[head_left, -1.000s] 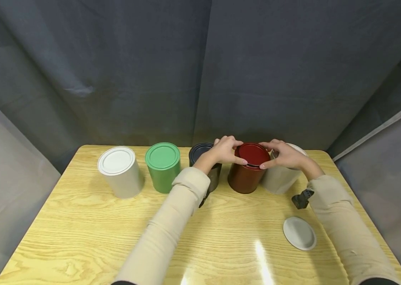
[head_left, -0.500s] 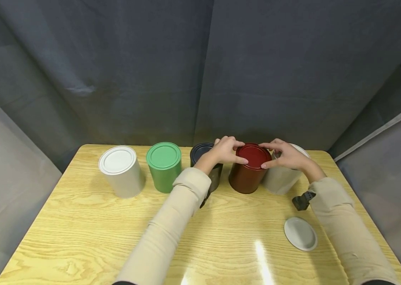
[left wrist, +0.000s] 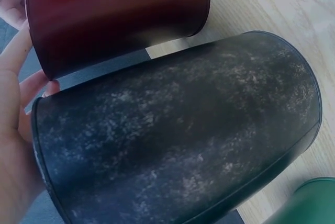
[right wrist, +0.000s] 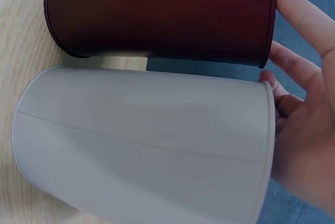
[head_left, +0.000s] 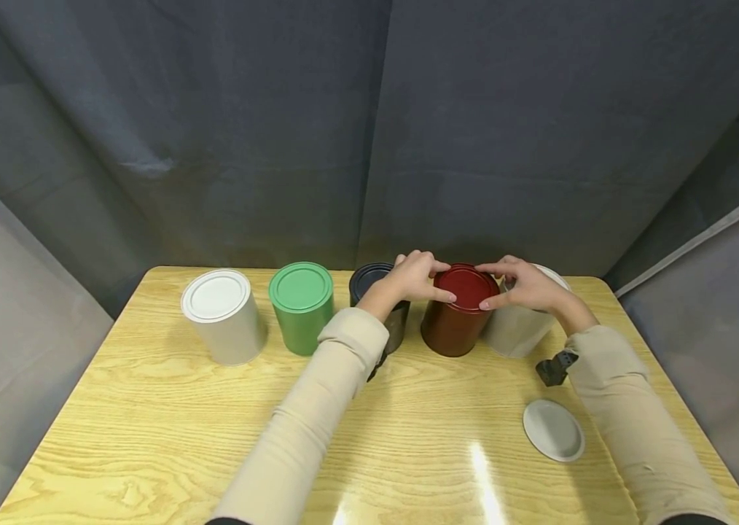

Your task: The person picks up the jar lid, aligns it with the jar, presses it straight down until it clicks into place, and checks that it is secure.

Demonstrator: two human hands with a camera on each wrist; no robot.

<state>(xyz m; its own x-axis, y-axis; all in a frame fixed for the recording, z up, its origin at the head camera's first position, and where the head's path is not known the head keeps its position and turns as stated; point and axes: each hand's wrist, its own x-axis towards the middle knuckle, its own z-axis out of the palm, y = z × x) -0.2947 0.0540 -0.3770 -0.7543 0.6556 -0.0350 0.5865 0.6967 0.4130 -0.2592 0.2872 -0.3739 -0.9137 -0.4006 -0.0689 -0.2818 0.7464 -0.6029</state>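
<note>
A red canister stands upright near the table's back edge, with its red lid lying flat on top. From the left, my left hand holds the lid's rim between thumb and fingers. My right hand grips the opposite side of that rim the same way. Under my left wrist stands a mottled black canister, partly covered by the forearm in the head view. An off-white canister stands beneath my right hand, its top mostly hidden in the head view. Both wrist views show fingertips right at the red rim.
Farther left along the back stand a green canister and a white canister, both lidded. A round greyish-white lid lies on the wooden table near my right forearm. A dark curtain hangs behind the table.
A second ago a dark gap showed under the front of the red lid; now it sits flush. Both hands have stayed at its rim, and the other canisters have not moved.
</note>
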